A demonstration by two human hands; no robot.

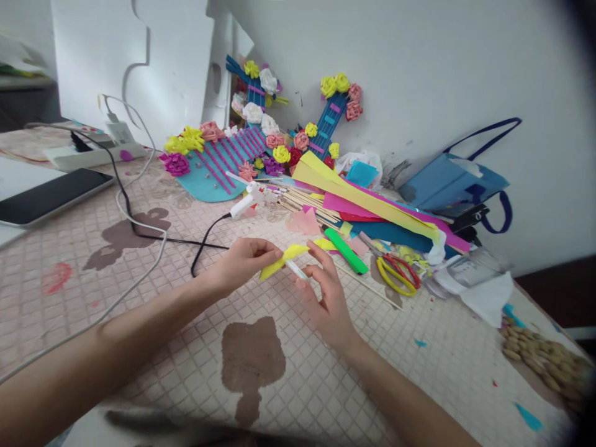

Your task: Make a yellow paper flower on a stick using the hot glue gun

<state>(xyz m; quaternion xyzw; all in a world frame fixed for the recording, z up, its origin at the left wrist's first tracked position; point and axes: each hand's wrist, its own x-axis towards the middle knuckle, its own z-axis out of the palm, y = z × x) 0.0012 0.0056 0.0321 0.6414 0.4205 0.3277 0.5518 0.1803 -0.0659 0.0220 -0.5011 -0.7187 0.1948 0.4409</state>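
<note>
My left hand (248, 262) pinches one end of a yellow crepe paper strip (294, 251) between thumb and fingertips. My right hand (326, 293) has its fingers curled round a short white stick (296, 269), held below the strip, with its index finger touching the yellow paper. What kind of stick it is I cannot make out. Just beyond the hands lies a white glue gun (248, 199), its black cord running left. A green utility knife (345, 251) rests to the right, beside scissors with yellow and red handles (397, 275).
Colored paper sheets (372, 198) and thin wooden sticks (310, 203) are heaped behind the hands. Paper-flower-covered blue instrument shapes (218, 164) lean at the back. A blue bag (459, 183) and peanuts (542, 360) are on the right; a dark phone (53, 194) and cables are left.
</note>
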